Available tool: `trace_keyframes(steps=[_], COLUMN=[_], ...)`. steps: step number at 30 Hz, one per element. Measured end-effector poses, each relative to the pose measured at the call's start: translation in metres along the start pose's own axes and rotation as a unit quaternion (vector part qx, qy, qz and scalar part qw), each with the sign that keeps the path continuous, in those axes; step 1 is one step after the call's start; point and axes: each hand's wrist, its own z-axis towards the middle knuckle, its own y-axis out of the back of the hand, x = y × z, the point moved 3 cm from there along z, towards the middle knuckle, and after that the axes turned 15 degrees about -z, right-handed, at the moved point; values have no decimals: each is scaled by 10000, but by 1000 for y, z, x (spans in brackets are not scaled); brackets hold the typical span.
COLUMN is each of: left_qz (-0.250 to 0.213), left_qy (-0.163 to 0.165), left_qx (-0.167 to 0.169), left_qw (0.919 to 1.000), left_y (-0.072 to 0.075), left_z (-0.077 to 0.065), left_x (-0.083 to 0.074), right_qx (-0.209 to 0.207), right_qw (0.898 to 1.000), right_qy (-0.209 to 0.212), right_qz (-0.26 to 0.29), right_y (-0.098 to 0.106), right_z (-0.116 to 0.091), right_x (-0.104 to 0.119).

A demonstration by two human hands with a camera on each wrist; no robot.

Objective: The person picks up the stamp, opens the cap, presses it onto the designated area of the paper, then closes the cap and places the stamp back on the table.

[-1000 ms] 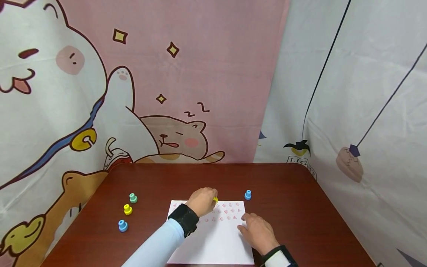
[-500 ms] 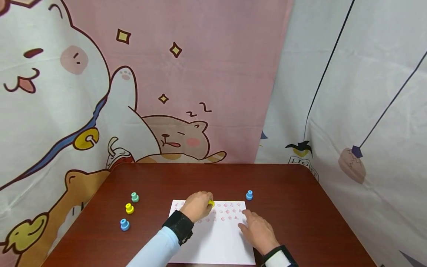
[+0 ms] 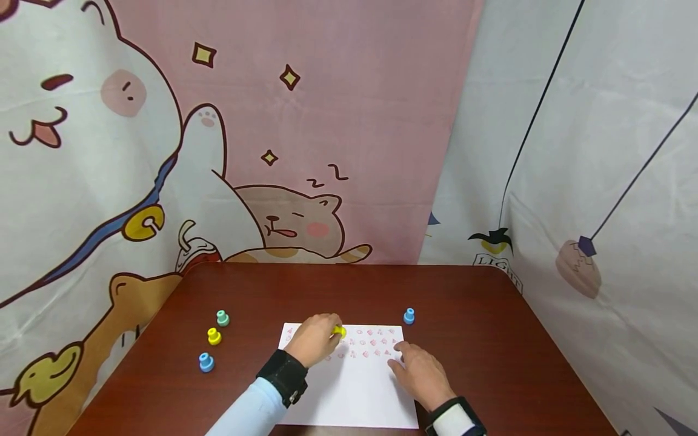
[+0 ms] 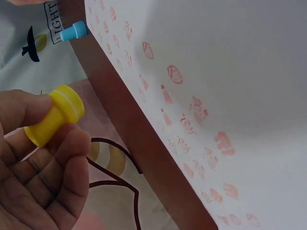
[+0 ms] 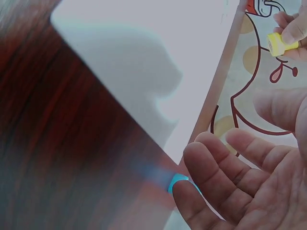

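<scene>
My left hand [image 3: 315, 339] pinches a yellow toy stamp [image 4: 56, 115] between thumb and fingers, above the upper part of a white sheet of paper [image 3: 354, 393]. The stamp is held tilted, and its flat printing face shows in the right wrist view. Rows of small red prints [image 4: 175, 74] cover the sheet's far part. At the right edge of the paper lies my right hand [image 3: 422, 372], its fingers loosely spread and holding nothing. A blue stamp [image 3: 409, 316] stands just past the paper's far right corner, partly hidden by fingers in the right wrist view.
On the left side of the brown table [image 3: 262, 290] stand a green stamp [image 3: 223, 318], a yellow stamp [image 3: 214, 336] and another blue stamp [image 3: 206, 362]. Behind the table hangs a cartoon-printed cloth [image 3: 371, 121].
My left hand has moved left across the paper with the yellow stamp still pinched in it. The right hand stays at the paper's right edge. The head view has shifted slightly.
</scene>
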Motion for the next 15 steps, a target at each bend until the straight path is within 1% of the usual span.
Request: trace_keyframes(steps=[2, 9, 11, 15], left_qz=[-131, -581, -697, -845], left_qy=[46, 413, 416, 296], left_qx=[13, 99, 77, 42], left_qw=[9999, 9974, 9967, 9960], left_y=[1, 0, -1, -4], left_z=[-2, -6, -7, -10], left_x=[1, 2, 1, -1], right_qx=[16, -96, -52, 24], right_qw=[9999, 9989, 9985, 9973], right_qy=[-19, 4, 6, -10], right_qz=[101, 467, 540, 731], right_y=[-1, -1, -2, -3], right_z=[1, 4, 4, 6], right_x=[1, 6, 8, 12])
